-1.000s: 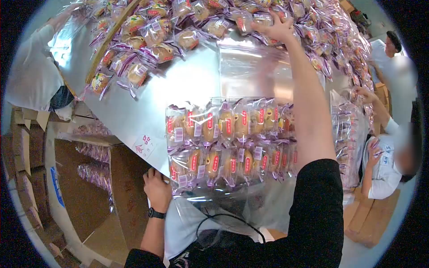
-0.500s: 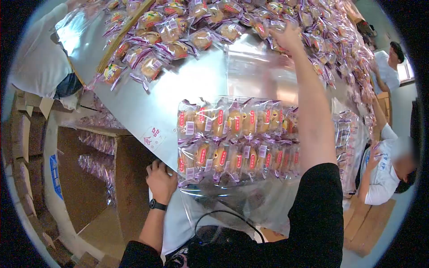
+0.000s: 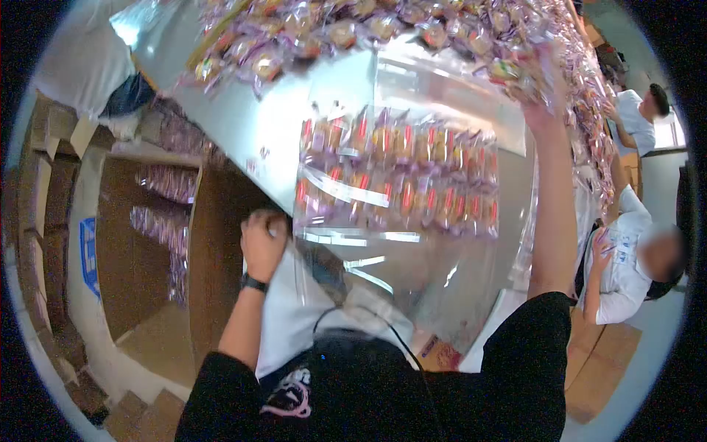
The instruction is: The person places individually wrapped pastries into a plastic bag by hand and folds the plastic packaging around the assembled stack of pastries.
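Observation:
At the upper right my right hand (image 3: 541, 107) is blurred, its fingers around wrapped buns (image 3: 519, 77) at the near edge of a heap of wrapped buns (image 3: 346, 33). My left hand (image 3: 264, 234) rests at the table's slanted left edge, fingers curled; whether it holds anything is too small to tell. Between my arms a clear plastic bag (image 3: 398, 272) lies flat with two rows of wrapped buns (image 3: 405, 144) in it. A second clear sheet (image 3: 449, 103) lies beyond the rows.
An open cardboard box (image 3: 199, 258) with wrapped packs stands left of the table. A person in white (image 3: 626, 254) works at the right, with another person (image 3: 637, 121) beyond. A person's white clothing (image 3: 85, 62) shows at the upper left. Cartons (image 3: 604, 361) stand lower right.
My right hand has moved right and has taken hold of wrapped buns from the heap. My left hand stays near the table edge, its fingers more curled. The view has shifted.

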A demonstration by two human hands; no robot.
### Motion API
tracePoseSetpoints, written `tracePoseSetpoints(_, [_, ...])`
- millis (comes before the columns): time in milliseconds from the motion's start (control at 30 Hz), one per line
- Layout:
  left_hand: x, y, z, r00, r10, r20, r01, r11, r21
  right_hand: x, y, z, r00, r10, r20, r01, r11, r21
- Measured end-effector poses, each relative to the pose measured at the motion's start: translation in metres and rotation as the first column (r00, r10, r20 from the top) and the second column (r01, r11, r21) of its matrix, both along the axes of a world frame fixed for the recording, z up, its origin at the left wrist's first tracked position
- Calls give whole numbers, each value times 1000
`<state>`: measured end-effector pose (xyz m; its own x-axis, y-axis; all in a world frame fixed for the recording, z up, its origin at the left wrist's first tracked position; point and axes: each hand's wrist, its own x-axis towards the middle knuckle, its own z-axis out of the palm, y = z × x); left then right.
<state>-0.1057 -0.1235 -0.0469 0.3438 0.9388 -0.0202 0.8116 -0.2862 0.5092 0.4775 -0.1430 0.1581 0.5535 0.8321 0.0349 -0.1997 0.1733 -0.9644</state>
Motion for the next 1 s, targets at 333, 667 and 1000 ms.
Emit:
tracePoseSetpoints(333, [15, -75, 153, 843, -183, 506, 163, 983, 84, -328, -232, 6, 971, 122, -204, -81, 977, 196])
tracePoseSetpoints(667, [21, -90, 148, 883, -352, 310, 265, 920, 288, -379, -252, -14, 292, 586, 756, -444, 783, -436])
tracePoseSetpoints(1000, [30, -107, 151, 743, -149, 653, 115, 989, 94, -348, -216, -34, 229, 467, 854, 60, 869, -491])
